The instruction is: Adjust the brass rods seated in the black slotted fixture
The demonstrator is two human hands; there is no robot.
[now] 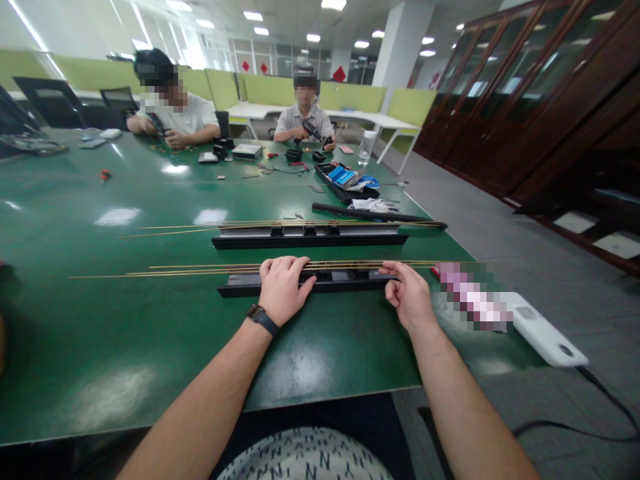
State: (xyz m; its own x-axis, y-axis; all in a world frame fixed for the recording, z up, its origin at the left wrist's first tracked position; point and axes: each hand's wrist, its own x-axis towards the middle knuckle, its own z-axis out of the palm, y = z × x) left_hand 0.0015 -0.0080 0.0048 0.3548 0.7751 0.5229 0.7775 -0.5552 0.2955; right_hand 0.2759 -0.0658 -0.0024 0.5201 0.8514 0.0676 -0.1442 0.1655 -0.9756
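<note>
A long black rail (pixel 245 289) with a grey inner face and black blocks lies crosswise before me. Several thin golden rods (pixel 200 269) run along its far side and reach past both ends. My left hand (pixel 284 287), with a dark watch at the wrist, lies over the rail and rods, fingers bent across them and thumb on the near side. At the right part of the rail, my right hand (pixel 409 295) has its index fingertip at the rods and the other fingers curled. The undersides of both hands' fingers are hidden.
Behind lies a second black rail (pixel 310 241) with golden rods. A black tube (pixel 350 212), white gloves (pixel 373 205) and a black case (pixel 345 190) are farther back. A white corded device (pixel 545 330) sits at the right edge. Two people work across the green table (pixel 165 353).
</note>
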